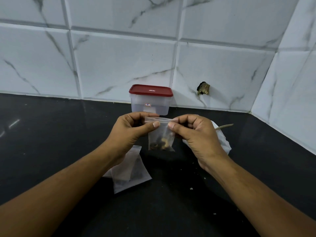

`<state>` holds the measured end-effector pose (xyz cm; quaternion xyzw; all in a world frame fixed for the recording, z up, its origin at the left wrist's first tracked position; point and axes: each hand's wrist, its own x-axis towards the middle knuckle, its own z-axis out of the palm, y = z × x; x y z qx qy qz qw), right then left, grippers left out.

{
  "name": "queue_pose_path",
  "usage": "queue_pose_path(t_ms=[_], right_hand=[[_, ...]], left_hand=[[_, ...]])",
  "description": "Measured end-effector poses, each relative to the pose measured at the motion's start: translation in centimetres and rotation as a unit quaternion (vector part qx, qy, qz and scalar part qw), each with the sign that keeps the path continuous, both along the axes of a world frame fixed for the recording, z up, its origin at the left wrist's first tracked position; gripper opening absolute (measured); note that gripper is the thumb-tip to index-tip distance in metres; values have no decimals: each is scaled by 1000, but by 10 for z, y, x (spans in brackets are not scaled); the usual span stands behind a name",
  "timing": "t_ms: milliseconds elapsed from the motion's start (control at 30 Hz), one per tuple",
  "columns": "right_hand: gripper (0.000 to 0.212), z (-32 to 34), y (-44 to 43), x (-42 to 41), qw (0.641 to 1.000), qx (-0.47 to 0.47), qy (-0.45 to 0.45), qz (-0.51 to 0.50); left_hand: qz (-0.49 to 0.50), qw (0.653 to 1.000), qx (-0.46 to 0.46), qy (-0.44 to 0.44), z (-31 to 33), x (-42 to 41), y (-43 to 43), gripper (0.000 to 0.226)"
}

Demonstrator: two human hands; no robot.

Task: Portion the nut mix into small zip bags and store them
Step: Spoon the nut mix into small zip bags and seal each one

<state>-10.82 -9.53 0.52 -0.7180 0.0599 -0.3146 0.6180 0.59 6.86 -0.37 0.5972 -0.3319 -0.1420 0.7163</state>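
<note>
A small clear zip bag (161,139) with nuts at its bottom hangs upright above the black counter. My left hand (132,132) pinches the bag's top strip at its left end. My right hand (196,134) pinches the same strip at its right end. Behind the bag, a clear plastic container with a red lid (151,100) stands against the tiled wall, lid on. More small zip bags (130,171) lie flat on the counter under my left forearm. A white bag (222,141) lies behind my right hand, mostly hidden.
The black counter (51,142) runs to a marble-tiled wall at the back and right. A thin stick-like handle (224,126) pokes out of the white bag. A broken hole in the tile (203,88) shows at the back. Small crumbs dot the counter.
</note>
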Motion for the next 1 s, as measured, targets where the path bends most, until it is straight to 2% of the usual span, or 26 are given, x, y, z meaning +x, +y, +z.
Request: queue_pose_path(t_ms=[100,233,533,767,900,1000], right_hand=[[12,-1,2,1,999,-32,4,9],[11,-2,3,0,999,-51,4,15],[10,-4,3,1,998,-44,3,34],[14,-4,1,2,999,-36,-3,22],[15,-4,1,3,1000,-14,-1,10],[12,-4,0,2,1000,-4,12,22]], left_hand=[[-13,1000,9,-2,2,-3,0,37],[-25,999,18,-13,3,-7,-1,27],[-16,999,26,-12,4,-5,0,7],[-10,1000,15,-6,6,-9,0,22],[0,1000,-9,2,5,-11,0,13],[-2,1000,-7,1,4,-11,-1,15]])
